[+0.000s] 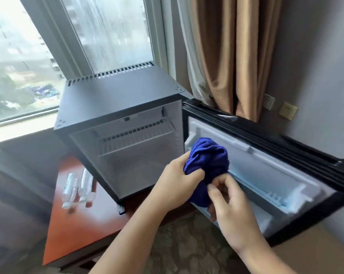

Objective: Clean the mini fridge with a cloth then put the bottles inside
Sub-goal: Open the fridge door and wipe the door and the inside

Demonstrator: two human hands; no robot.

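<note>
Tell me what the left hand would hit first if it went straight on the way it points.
The left hand grips the blue cloth and points up-right; the cloth would probably meet the open fridge door's white inner liner first, though depth is unclear.

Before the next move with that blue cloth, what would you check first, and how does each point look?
1. Door open wide: ok. The door of the mini fridge stands swung out to the right.
2. Cloth held: ok. The left hand and right hand both grip the blue cloth.
3. Cloth spread for wiping: not ok. It is bunched into a wad.
4. Cloth clean and damp: cannot tell.
5. Bottles out of the way: ok. The bottles lie on the wooden table, left of the fridge.
6. Inside reachable: ok. Only the wire shelf shows in it.
</note>
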